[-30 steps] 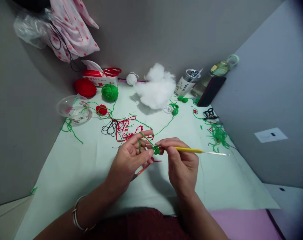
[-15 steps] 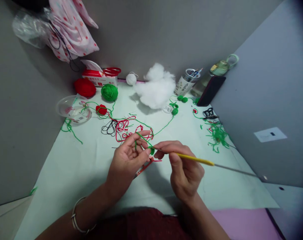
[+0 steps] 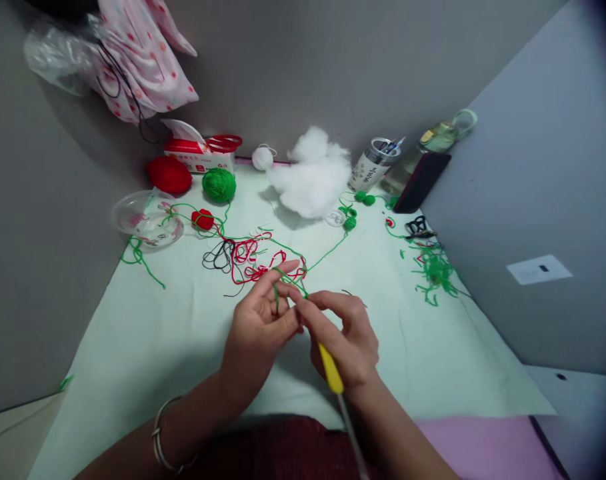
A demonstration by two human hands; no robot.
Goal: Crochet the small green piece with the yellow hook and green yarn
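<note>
Green yarn (image 3: 276, 297) loops over the raised index finger of my left hand (image 3: 263, 320), whose thumb and other fingers pinch around the small green piece, now mostly hidden. Against those fingertips, my right hand (image 3: 343, 337) is closed on a yellow-handled crochet hook (image 3: 331, 370). The handle slants down toward me, its metal rear end reaching the bottom of the view; the hook tip is hidden between the fingers. Behind the hands lie tangled red yarn (image 3: 247, 257) and black yarn (image 3: 220, 255).
White stuffing (image 3: 313, 175), a green yarn ball (image 3: 219, 185), a red yarn ball (image 3: 169, 175) and a tissue box (image 3: 197, 157) stand at the back. A plastic bowl (image 3: 147, 220) is left; green scraps (image 3: 437, 272), a phone (image 3: 423, 183) and a pen holder (image 3: 374, 165) are right.
My right hand has moved left and turned, swinging the hook handle from pointing right to pointing down toward me. The green piece and the red-handled item beneath the hands have gone out of sight.
</note>
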